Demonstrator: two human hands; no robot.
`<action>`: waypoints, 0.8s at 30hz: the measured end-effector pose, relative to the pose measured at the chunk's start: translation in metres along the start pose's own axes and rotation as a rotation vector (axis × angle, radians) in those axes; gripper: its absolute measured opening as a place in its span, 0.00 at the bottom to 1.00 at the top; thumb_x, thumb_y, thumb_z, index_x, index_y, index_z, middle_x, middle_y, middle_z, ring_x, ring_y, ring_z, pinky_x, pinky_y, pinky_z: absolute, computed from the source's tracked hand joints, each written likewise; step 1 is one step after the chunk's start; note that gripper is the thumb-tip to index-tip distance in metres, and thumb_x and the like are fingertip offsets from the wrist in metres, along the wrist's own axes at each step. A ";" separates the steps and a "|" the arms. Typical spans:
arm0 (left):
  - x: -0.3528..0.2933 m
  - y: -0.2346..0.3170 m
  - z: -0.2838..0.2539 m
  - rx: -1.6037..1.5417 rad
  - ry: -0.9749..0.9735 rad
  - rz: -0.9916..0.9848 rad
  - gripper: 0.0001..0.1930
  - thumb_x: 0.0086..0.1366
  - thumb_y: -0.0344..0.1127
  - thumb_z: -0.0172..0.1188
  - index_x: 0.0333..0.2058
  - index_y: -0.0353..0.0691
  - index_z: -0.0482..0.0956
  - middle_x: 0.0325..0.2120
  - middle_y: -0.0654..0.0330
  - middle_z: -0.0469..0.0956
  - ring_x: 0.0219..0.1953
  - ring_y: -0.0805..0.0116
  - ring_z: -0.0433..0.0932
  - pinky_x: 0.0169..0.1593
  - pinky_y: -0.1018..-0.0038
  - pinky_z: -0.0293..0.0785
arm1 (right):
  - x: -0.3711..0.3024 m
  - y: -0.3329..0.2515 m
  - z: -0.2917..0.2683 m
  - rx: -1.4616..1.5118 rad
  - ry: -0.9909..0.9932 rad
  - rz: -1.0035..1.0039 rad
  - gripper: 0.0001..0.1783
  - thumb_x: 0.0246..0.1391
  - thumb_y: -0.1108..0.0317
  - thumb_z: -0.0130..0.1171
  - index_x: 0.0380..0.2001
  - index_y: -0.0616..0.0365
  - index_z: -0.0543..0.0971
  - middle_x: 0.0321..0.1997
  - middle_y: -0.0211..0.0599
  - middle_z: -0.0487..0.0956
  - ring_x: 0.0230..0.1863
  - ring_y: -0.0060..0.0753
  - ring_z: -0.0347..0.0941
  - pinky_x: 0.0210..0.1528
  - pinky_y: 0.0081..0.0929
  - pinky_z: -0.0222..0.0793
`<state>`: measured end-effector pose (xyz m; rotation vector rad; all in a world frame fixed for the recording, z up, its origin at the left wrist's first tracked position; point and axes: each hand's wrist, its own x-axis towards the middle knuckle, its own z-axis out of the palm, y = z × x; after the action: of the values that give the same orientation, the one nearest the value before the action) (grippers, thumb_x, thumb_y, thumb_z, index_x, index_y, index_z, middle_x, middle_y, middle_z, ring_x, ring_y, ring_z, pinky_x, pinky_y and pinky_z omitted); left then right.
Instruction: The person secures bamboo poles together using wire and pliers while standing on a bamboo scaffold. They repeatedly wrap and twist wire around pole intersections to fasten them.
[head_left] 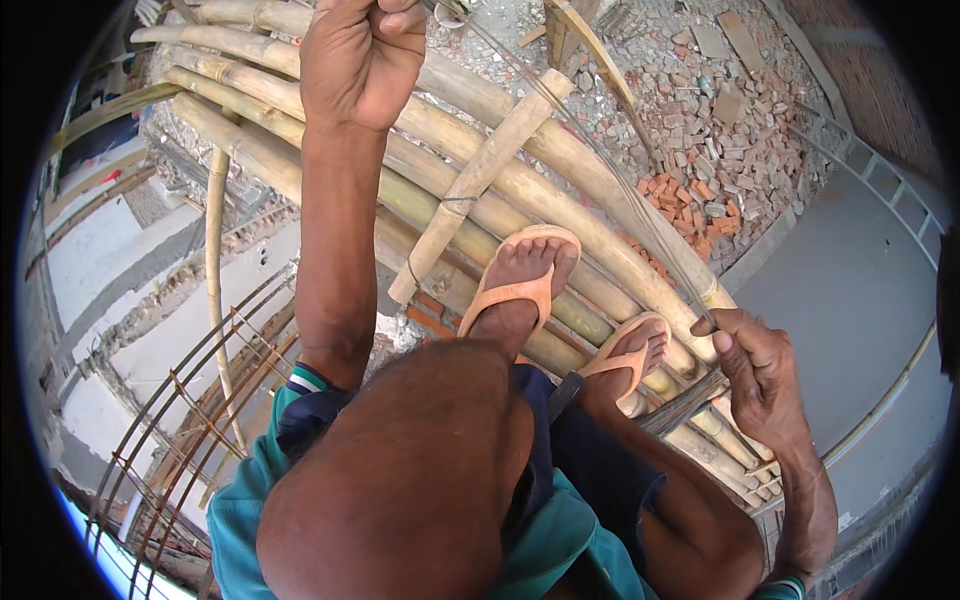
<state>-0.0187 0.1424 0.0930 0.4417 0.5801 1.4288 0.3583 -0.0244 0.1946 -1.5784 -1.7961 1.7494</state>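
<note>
Clock from frame centre unless noted. Thin wire strands run in a slack diagonal from the top edge near 12 down to the right hand, which sits between 3 and 4. Right-hand state: thumb and index pinched on the lower end of the strands, other fingers curled in. Wire leaves that pinch toward the hand's 11 o'clock, over the bamboo poles. Left hand is at 11, arm raised, fingers curled, fingertips cropped by the frame edge. Upper run of the wire passes just beside it on its 2 o'clock side; can't tell if those fingers grip it. Dark bundle of thin lengths is at the right hand's 8 o'clock, just beside it; can't tell if it touches. Feet in orange sandals are on the poles, the right one at the right hand's 9. Short bamboo crosspiece lies across the poles at the left hand's 5, with a tie wrapped round it. Broken brick is on the ground just shy of the right hand's 12. Rusty rebar cage at 8, grey slab near 3.
</note>
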 end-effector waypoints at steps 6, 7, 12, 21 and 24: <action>0.007 -0.002 0.006 0.025 0.104 -0.022 0.06 0.77 0.26 0.52 0.49 0.36 0.72 0.35 0.52 0.81 0.29 0.75 0.80 0.26 0.84 0.79 | 0.026 -0.010 0.019 -0.283 0.162 0.047 0.07 0.68 0.72 0.54 0.40 0.58 0.82 0.30 0.41 0.78 0.28 0.47 0.71 0.37 0.43 0.68; 0.007 -0.008 0.006 0.049 0.076 -0.045 0.06 0.77 0.27 0.52 0.49 0.38 0.73 0.33 0.55 0.80 0.28 0.78 0.79 0.27 0.83 0.78 | 0.034 -0.003 0.031 -0.311 0.203 -0.031 0.06 0.67 0.72 0.56 0.40 0.58 0.82 0.31 0.41 0.78 0.28 0.47 0.71 0.38 0.42 0.68; -0.004 -0.003 0.003 0.353 -0.136 0.122 0.11 0.76 0.33 0.56 0.54 0.41 0.71 0.30 0.62 0.78 0.25 0.83 0.76 0.23 0.89 0.75 | 0.101 0.062 0.106 -0.373 0.416 -0.097 0.08 0.60 0.74 0.63 0.43 0.60 0.84 0.32 0.45 0.78 0.36 0.52 0.78 0.36 0.44 0.73; -0.083 -0.013 0.020 1.158 -0.858 0.207 0.04 0.67 0.28 0.62 0.38 0.36 0.80 0.31 0.53 0.81 0.27 0.64 0.80 0.28 0.72 0.77 | 0.177 0.074 0.178 0.971 0.522 0.380 0.20 0.71 0.65 0.54 0.54 0.74 0.74 0.48 0.46 0.80 0.38 0.38 0.82 0.37 0.33 0.80; -0.114 -0.047 0.010 1.269 -1.175 0.026 0.10 0.63 0.30 0.65 0.43 0.40 0.82 0.41 0.60 0.82 0.36 0.62 0.81 0.35 0.70 0.80 | 0.161 0.066 0.172 1.269 0.328 0.579 0.22 0.71 0.66 0.54 0.58 0.74 0.71 0.45 0.47 0.79 0.37 0.34 0.81 0.35 0.28 0.79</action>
<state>0.0189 0.0249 0.0846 2.0866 0.4034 0.4312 0.2001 -0.0267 0.0085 -1.5755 0.1082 1.9499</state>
